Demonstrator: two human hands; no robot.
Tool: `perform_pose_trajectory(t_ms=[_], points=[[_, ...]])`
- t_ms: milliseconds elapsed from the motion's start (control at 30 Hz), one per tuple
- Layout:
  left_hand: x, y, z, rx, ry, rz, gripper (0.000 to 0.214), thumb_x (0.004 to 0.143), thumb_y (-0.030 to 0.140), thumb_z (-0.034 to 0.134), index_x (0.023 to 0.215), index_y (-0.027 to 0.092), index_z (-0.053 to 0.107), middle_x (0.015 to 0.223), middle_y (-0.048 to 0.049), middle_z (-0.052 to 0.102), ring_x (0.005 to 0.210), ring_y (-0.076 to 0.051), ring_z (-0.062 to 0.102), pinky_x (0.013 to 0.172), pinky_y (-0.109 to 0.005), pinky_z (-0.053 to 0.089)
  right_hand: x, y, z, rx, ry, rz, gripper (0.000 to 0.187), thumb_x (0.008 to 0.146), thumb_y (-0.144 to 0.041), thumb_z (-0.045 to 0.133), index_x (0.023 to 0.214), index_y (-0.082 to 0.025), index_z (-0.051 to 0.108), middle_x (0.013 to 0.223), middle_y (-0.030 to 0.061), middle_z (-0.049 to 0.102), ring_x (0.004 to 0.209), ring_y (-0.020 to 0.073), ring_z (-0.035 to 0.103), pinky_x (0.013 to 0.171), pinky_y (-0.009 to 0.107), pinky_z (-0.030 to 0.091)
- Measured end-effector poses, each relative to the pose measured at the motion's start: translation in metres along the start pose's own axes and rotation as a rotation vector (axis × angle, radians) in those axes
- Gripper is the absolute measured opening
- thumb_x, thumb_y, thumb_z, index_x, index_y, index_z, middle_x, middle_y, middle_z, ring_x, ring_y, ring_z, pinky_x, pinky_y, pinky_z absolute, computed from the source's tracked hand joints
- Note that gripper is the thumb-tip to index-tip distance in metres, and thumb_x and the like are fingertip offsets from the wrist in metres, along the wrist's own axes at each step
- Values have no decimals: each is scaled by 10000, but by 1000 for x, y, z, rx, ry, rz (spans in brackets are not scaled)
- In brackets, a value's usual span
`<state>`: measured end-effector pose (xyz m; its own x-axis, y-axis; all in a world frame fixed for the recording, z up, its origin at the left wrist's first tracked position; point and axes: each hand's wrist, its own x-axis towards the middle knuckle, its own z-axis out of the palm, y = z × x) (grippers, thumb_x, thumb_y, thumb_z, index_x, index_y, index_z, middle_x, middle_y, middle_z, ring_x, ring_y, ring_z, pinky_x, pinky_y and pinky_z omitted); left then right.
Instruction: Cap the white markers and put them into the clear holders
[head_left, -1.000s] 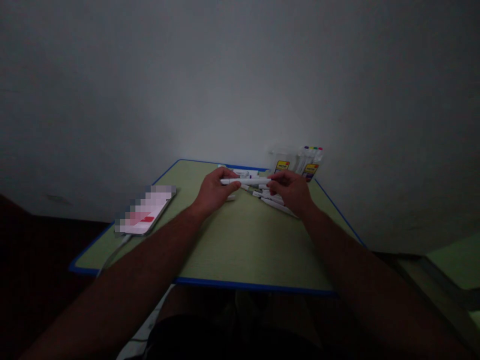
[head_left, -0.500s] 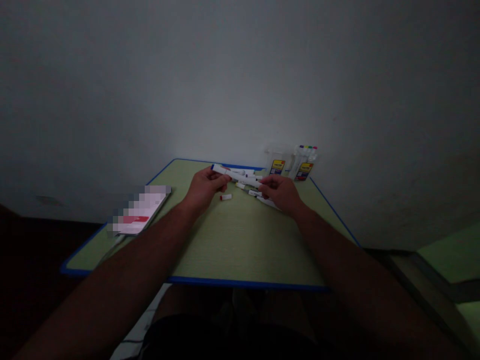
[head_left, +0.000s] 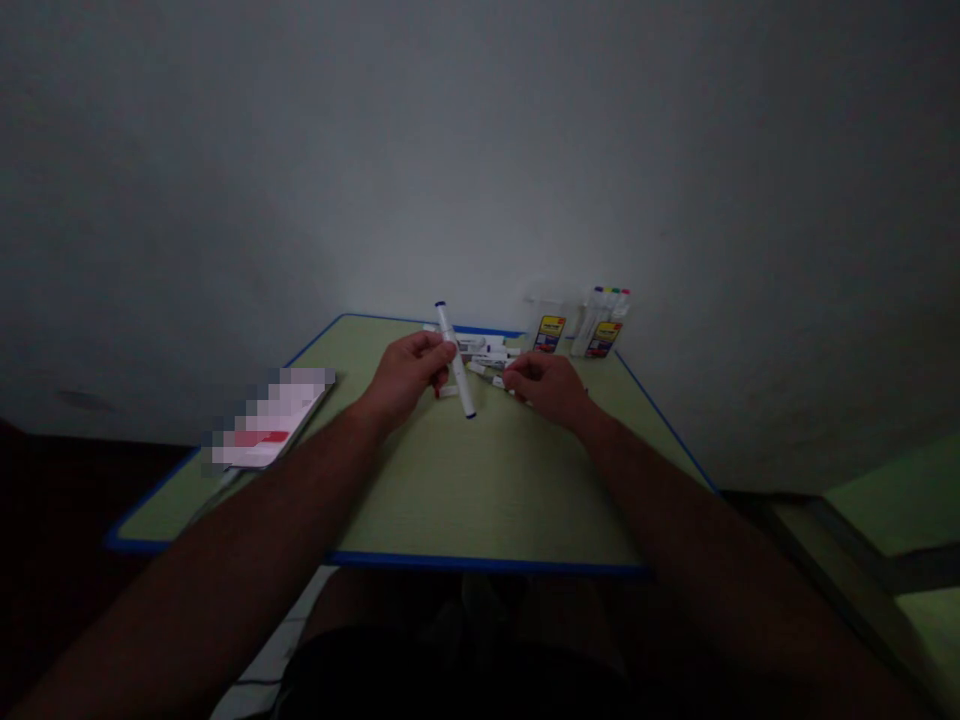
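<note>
My left hand (head_left: 409, 375) is closed around the middle of a white marker (head_left: 463, 385) with dark blue ends. The marker is held up at a steep tilt, its lower end leaning toward me and to the right. My right hand (head_left: 551, 385) hovers at the right of a loose group of white markers (head_left: 489, 345), thumb and fingers pressed together. What that pinch holds, if anything, is hidden. A marker with a yellowish end (head_left: 476, 369) points toward the right fingertips. Just behind the held marker, a small white cap with a red end (head_left: 446, 392) lies on the table.
A clear plastic case (head_left: 551, 322) stands at the back of the green table (head_left: 480, 500). Beside it, another clear case (head_left: 600, 330) holds several coloured-tip markers. A tablet-like device (head_left: 274, 425) with a cable lies on the left. The wall (head_left: 480, 150) rises behind the table.
The blue-ended marker was nearly level between both hands. It has turned steeply upright in my left hand, and my right hand has come away from its other end.
</note>
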<state>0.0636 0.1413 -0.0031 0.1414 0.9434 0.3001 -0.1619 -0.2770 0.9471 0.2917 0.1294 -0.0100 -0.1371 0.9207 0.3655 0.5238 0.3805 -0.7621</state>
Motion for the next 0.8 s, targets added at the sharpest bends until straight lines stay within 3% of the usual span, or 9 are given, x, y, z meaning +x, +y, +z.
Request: perform_pose_trajectory(t_ms=[367, 533, 800], points=[[-4, -3, -2, 270, -169, -45, 342, 731, 495, 769, 721, 165, 680, 613, -10, 613, 521, -117, 481, 516, -264, 362, 1, 0, 2, 214, 12, 24, 218, 773, -396, 734, 778, -184, 686, 655, 21, 692, 521, 112, 586, 514, 244, 462], [-5, -2, 0, 360, -208, -8, 300, 741, 460, 755, 761, 162, 725, 672, -18, 650, 599, -133, 525, 589, -276, 391, 1, -4, 2, 333, 41, 65, 322, 740, -449, 768, 882, -167, 709, 706, 31, 716, 520, 105, 593, 491, 236, 466], [-7, 0, 4, 393, -241, -5, 253, 734, 410, 748, 807, 168, 756, 653, -3, 650, 576, -120, 513, 568, -258, 377, 2, -5, 2, 380, 28, 45, 411, 727, -464, 779, 1007, -166, 742, 701, 21, 713, 514, 105, 592, 472, 233, 443]])
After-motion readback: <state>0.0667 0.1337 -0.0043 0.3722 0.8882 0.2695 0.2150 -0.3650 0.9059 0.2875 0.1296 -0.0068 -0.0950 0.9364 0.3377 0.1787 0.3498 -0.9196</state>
